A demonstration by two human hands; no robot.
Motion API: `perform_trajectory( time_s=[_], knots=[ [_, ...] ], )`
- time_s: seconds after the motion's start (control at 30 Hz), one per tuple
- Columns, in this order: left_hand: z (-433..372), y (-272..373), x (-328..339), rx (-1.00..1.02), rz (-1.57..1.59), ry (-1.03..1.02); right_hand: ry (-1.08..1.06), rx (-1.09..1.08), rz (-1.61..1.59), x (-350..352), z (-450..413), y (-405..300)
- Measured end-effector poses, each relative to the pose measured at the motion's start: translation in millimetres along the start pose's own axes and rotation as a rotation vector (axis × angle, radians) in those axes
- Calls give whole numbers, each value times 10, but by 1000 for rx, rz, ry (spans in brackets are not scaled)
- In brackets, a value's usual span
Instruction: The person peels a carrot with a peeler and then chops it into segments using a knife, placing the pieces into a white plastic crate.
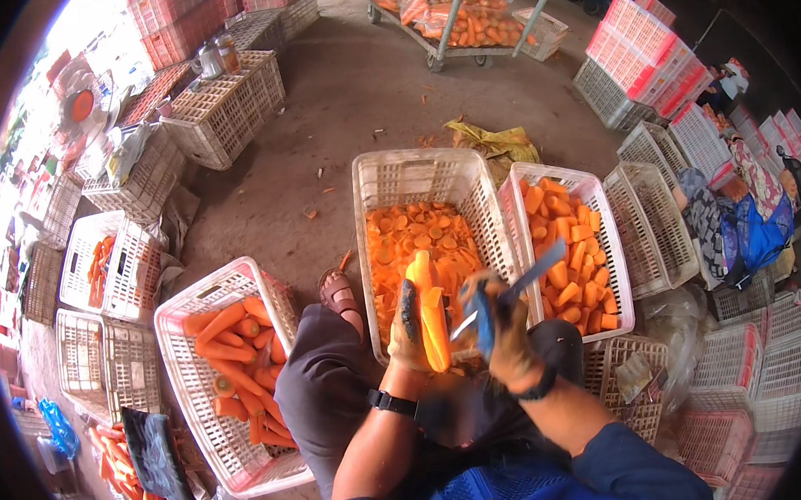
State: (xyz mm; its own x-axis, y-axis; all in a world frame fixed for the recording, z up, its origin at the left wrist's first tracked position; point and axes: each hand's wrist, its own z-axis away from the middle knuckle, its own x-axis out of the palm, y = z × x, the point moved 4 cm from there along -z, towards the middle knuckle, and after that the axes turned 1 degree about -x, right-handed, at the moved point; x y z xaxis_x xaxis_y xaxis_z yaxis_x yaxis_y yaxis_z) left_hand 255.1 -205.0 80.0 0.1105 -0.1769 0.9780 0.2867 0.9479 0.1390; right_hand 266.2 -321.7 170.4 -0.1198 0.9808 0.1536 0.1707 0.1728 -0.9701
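My left hand [403, 342], in a glove, grips a partly peeled carrot [435, 327] held upright. In my gloved, motion-blurred right hand [510, 350] is a blue-handled tool [484, 320], apparently a peeler, close beside the carrot. A grey knife blade [540, 267] juts from the same hand toward the upper right. Below both hands stands a plastic crate [406, 177] with carrot peelings and cut ends [434, 231] inside. To its right, a white crate [623, 291] holds peeled carrot chunks [565, 240]. Whole carrots [243, 369] fill much of the crate [178, 380] by my left knee.
A yellow sack [497, 141] lies behind the peelings crate. Farther off is a cart [460, 52] loaded with bagged carrots. Crates [227, 116] line the left side, and stacked crates [646, 56] the right. A person in patterned clothes [705, 221] sits at far right.
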Motion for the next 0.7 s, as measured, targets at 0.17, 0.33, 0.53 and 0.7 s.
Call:
perform_trajectory(
  time_s=[0.17,0.33,0.53,0.7],
  knots=[
    [92,-41,-319,642,-1124,42,-159,-238,355,153,167,202],
    [-25,-207,-468,-11,-182,225,-6,172,713,47,-1127,791],
    [7,-26,-165,-92,-224,279,118,104,635,-399,-1149,601],
    [-7,104,-73,733,-1151,47,-73,-56,228,-114,-38,205]
  ],
)
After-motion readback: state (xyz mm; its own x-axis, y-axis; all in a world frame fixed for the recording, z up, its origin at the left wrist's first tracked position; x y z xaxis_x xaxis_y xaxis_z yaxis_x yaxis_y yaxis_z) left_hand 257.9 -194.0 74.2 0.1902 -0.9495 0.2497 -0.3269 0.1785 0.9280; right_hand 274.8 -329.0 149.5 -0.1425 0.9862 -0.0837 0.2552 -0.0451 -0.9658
